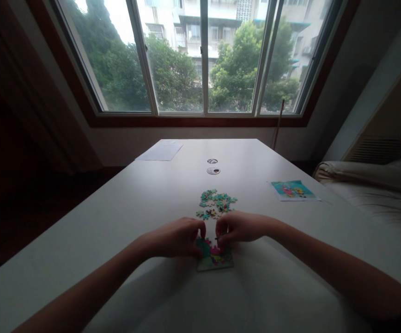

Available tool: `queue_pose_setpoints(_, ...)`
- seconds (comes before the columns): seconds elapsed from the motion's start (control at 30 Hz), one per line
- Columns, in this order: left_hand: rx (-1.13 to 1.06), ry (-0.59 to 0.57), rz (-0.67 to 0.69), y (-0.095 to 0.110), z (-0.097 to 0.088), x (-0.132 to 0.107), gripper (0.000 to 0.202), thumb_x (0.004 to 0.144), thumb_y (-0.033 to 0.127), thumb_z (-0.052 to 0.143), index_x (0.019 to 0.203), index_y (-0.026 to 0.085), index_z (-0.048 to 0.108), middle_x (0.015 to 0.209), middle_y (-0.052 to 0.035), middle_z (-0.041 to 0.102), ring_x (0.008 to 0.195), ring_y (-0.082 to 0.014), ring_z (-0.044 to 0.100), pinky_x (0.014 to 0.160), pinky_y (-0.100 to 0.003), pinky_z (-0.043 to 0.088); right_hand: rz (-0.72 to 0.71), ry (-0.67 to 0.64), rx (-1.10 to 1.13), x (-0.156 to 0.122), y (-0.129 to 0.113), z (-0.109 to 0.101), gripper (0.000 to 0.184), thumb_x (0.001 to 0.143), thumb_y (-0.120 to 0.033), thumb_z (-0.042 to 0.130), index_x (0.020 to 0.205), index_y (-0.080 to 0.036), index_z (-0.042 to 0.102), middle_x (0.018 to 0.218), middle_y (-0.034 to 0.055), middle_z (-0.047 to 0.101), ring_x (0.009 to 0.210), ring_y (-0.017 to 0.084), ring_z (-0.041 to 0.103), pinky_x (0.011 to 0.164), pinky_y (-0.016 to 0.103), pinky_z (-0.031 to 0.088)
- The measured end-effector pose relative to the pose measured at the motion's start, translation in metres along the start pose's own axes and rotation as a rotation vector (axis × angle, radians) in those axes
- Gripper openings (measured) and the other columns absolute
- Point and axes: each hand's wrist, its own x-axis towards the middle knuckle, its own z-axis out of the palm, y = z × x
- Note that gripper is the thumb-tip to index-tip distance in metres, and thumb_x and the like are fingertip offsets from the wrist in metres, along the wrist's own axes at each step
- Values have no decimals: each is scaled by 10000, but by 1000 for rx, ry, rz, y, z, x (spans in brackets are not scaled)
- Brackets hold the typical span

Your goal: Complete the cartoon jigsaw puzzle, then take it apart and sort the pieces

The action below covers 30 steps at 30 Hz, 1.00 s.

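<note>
A partly assembled jigsaw puzzle (215, 263) lies on the white table close to me, teal and pink at its upper part, with an uneven upper edge. At its left side, my left hand (181, 237) has curled fingers and thumb gripping the edge. My right hand (238, 226) is over the puzzle's upper right, its thumb and fingertips pinched on a small dark-looking puzzle piece (217, 239), mostly hidden by the fingers. Just beyond both hands lies a loose pile of puzzle pieces (217, 200), mostly teal with some pink and yellow.
A colourful reference picture (294, 190) lies on the table (117, 222) at the right. Two round discs (213, 171) lie farther back in the middle. White paper sheets (161, 151) are at the far left corner. Beyond the table's right edge is a cushioned seat (377, 185).
</note>
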Motion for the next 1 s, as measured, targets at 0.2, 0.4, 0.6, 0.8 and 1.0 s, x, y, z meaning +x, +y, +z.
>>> queue_pose_setpoints(0.2,-27,-17,-12,-2,-6,-9,276,657,317,650,892,211,552,763,16,541,686,-136,469,598,-207,349,-52,-129,196,-3,-4,-12,216,719,-319,608,812,-124,596,682,4,596,613,86,523,536,177,394)
queue_pose_setpoints(0.4,-71,5,49,-10,-3,-11,310,641,312,669,918,214,571,812,4,554,735,-147,477,659,-234,366,-74,-104,331,-3,-1,-18,237,733,-349,595,802,-123,592,652,-11,563,563,62,488,503,171,382)
queue_pose_setpoints(0.6,-451,219,53,-6,6,4,263,745,362,567,910,160,600,794,-23,578,691,-127,482,600,-214,386,-37,126,498,8,5,-13,285,698,-382,625,769,-108,593,605,-18,535,530,60,480,478,176,384)
queue_pose_setpoints(0.8,-714,465,-41,-5,15,20,244,716,352,602,770,114,620,725,-48,624,676,-144,534,630,-248,414,29,225,771,13,7,-5,320,656,-379,673,805,-102,611,690,10,580,534,54,494,486,180,413)
queue_pose_setpoints(1.0,-421,677,-22,-13,14,20,156,746,307,571,748,162,626,709,-28,620,641,-128,520,583,-218,405,141,217,1141,15,12,-3,244,666,-303,690,802,-114,616,685,2,563,579,50,520,547,165,468)
